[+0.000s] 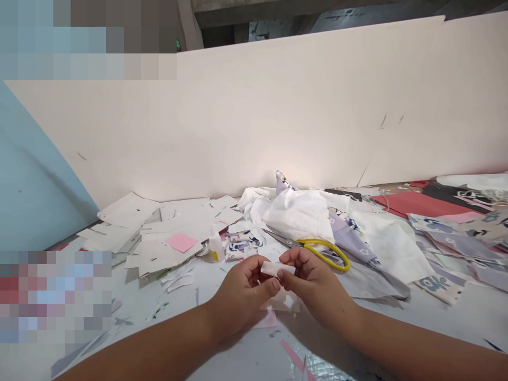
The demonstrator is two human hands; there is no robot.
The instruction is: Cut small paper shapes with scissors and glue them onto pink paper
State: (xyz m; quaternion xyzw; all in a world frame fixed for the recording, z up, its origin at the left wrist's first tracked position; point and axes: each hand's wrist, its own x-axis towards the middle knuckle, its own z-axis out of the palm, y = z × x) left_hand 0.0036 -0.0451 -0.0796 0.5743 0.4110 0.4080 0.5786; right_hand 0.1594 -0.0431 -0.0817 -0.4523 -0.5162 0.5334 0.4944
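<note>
Between my two hands is a small folded strip of white material; I cannot tell whether it is cloth or paper. The fingers of my left hand are closed at the strip's left end. My right hand pinches the other end, its thumb lying across the front. Just behind the right hand lie scissors with yellow handles, their blades pointing left. A small white glue bottle with a yellow label stands left of the hands, beside folded flower-print fabric. Pale scraps and a pink piece lie below the hands.
White fabric is heaped behind the scissors. Cut card sheets with a pink square lie at left. Red sheets and printed fabric pieces are at right. A pale board stands along the back.
</note>
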